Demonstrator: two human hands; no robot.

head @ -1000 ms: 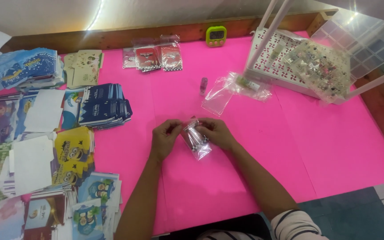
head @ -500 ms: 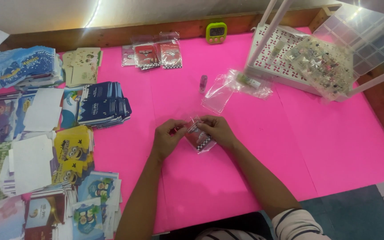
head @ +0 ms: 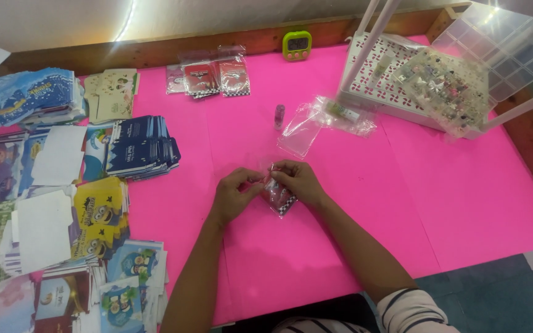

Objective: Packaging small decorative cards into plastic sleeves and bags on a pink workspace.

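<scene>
Both hands, left [head: 234, 196] and right [head: 297, 180], close together, fingers curled, forearms converging.

Both hands meet at the middle of the pink table [head: 476, 203]. The left hand [head: 232, 196] and the right hand [head: 300, 182] pinch a small clear packet [head: 277, 196] with a checkered edge between their fingertips. Just beyond them lie an empty clear bag [head: 300, 131] and a small pink tube [head: 279, 116]. Stacks of printed cards [head: 140, 147] cover the table's left side.
</scene>
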